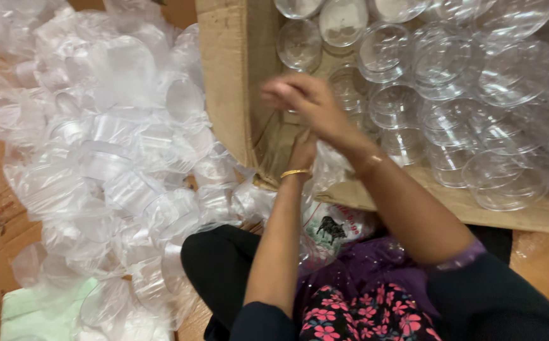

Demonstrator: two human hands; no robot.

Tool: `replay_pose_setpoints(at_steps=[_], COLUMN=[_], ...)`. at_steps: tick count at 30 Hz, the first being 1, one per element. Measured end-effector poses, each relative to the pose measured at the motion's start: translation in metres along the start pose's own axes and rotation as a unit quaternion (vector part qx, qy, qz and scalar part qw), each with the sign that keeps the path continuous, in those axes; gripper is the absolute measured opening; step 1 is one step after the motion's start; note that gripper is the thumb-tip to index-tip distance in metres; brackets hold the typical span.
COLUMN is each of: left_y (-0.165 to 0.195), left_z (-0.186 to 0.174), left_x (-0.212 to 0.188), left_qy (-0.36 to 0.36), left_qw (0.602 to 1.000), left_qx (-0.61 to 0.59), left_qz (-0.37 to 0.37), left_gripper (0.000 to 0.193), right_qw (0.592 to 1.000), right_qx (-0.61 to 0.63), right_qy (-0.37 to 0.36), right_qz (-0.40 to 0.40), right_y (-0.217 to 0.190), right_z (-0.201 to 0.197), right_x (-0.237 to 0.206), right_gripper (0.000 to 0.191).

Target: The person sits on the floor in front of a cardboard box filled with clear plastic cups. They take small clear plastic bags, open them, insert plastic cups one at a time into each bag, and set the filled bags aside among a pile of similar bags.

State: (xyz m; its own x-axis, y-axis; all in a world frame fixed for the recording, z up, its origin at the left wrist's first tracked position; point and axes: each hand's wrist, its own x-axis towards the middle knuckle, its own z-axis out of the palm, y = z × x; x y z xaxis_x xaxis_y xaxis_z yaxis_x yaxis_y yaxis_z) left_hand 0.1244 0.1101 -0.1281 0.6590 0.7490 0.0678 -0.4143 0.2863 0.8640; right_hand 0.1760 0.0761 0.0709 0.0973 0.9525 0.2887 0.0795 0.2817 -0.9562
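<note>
We are pinching a thin plastic bag [325, 167] with both hands [309, 101], fingers blurred; tugging could be tearing it, spilling clear cups [438, 60].

A single view comes from a camera worn on the person's head; it looks steeply down and a little forward over the lap, close to the work; the cardboard box [230, 76] fills the upper right and runs off the top and right edges; the heap of clear plastic tubs [110, 158] takes the left; both forearms enter from the bottom edge.
</note>
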Motion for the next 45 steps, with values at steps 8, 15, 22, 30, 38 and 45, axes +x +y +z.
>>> replay_pose_setpoints(at_steps=[8,15,22,30,38,45], left_y=[0.015,-0.014,-0.026,-0.024,-0.023,-0.012], left_z=[0.037,0.048,0.037,0.04,0.034,0.029], left_x=[0.02,0.01,-0.005,-0.004,-0.008,-0.002], left_qy=[-0.035,-0.086,0.032,0.038,0.03,-0.102], left_qw=[0.99,0.985,0.991,0.987,0.977,0.974], left_qx=[-0.047,-0.003,0.078,0.132,0.201,0.133], left_qz=[-0.129,-0.147,-0.107,-0.086,-0.069,-0.155], left_gripper=[0.055,0.05,0.051,0.054,0.052,0.031], right_qw=[0.974,0.955,0.953,0.975,0.984,0.973], right_qx=[0.008,-0.051,0.106,-0.03,-0.023,-0.086], right_qy=[0.052,0.215,0.173,0.067,0.08,0.158], right_qz=[0.218,0.197,0.225,0.21,0.159,0.147], right_y=[0.064,0.087,0.089,0.092,0.113,0.113], right_z=[-0.113,-0.134,-0.12,-0.105,-0.103,-0.114], right_x=[-0.13,-0.171,-0.178,-0.18,-0.176,-0.18], right_gripper=[0.036,0.03,0.056,0.075,0.048,0.018])
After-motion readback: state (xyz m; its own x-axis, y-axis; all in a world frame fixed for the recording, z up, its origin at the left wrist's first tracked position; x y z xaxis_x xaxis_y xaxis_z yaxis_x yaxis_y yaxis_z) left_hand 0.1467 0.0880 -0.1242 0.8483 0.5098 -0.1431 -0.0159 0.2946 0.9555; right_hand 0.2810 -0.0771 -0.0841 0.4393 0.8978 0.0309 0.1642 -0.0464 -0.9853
